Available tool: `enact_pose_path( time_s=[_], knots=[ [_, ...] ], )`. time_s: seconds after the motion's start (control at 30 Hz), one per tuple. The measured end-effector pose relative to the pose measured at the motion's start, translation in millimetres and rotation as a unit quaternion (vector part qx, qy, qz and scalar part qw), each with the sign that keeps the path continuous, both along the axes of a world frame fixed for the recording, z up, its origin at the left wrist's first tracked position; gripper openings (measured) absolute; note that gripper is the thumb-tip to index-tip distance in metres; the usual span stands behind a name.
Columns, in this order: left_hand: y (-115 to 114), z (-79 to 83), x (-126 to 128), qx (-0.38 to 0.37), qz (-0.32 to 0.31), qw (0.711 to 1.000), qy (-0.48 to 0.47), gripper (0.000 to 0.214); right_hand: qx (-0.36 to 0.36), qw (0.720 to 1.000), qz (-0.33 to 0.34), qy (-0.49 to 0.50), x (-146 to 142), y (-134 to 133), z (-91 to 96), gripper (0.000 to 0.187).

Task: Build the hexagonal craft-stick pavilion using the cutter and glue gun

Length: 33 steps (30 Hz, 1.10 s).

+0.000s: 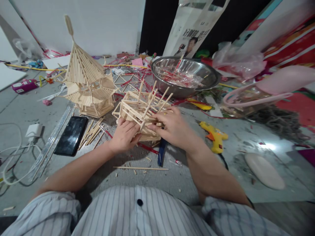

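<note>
A small open framework built of thin wooden sticks [130, 109], with several posts standing up from it, sits in front of me. My left hand [125, 136] is closed on its near left side, fingers curled over the lower sticks. At the near right, my right hand [173, 126] grips the framework, thumb and fingers around sticks beside a corner post. The exact pinch point is partly hidden. Under the right hand lies a dark blue tool handle [161, 154]; its other end is out of sight. One long loose stick [140, 168] rests nearer my body.
Left: a stick pagoda [85, 70], loose sticks [92, 132], a black phone [71, 136] and a white charger [33, 131] with cables. Behind: a metal bowl [162, 87] holding wrappers. Right: a yellow glue gun [214, 136], a pale mouse-shaped object [264, 170] and a pink-handled clear container [258, 95].
</note>
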<state>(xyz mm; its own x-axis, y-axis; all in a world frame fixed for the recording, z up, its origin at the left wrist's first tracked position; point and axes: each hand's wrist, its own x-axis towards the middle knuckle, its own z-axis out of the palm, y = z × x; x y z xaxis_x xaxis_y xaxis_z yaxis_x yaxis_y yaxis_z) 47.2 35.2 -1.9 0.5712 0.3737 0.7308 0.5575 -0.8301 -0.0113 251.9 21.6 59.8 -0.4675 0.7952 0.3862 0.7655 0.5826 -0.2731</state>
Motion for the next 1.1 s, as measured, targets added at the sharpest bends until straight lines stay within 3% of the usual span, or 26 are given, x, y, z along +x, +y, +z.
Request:
enact_pose_path(
  time_s=[0.13, 0.27, 0.47, 0.63, 0.87, 1.1],
  knots=[
    [3.3, -2.0, -3.7, -0.012, -0.003, 1.000, 0.001, 0.015, 0.039, 0.999, -0.007, 0.038, 7.0, -2.2, 7.1, 0.019],
    [12.8, -8.1, -11.3, -0.041, -0.007, 0.999, -0.002, 0.014, 0.072, 0.987, -0.067, 0.130, 24.8, 0.7, 13.7, 0.024],
    [29.5, -17.7, -20.4, -0.043, -0.038, 0.997, 0.053, 0.021, 0.037, 0.962, -0.138, 0.233, 43.1, 29.1, -7.8, 0.025],
    [34.3, -16.0, -26.2, -0.063, -0.044, 0.994, 0.078, 0.025, -0.031, 0.973, -0.130, 0.186, 35.6, 41.3, -16.1, 0.029],
    [47.5, -16.0, -40.3, -0.149, 0.014, 0.972, 0.180, 0.021, -0.046, 0.988, -0.102, 0.110, 32.9, 37.6, -15.2, 0.026],
    [37.9, 12.5, -40.1, -0.227, 0.018, 0.934, 0.274, 0.045, -0.015, 0.993, -0.071, 0.091, 34.5, 40.5, -23.6, 0.024]
  ],
)
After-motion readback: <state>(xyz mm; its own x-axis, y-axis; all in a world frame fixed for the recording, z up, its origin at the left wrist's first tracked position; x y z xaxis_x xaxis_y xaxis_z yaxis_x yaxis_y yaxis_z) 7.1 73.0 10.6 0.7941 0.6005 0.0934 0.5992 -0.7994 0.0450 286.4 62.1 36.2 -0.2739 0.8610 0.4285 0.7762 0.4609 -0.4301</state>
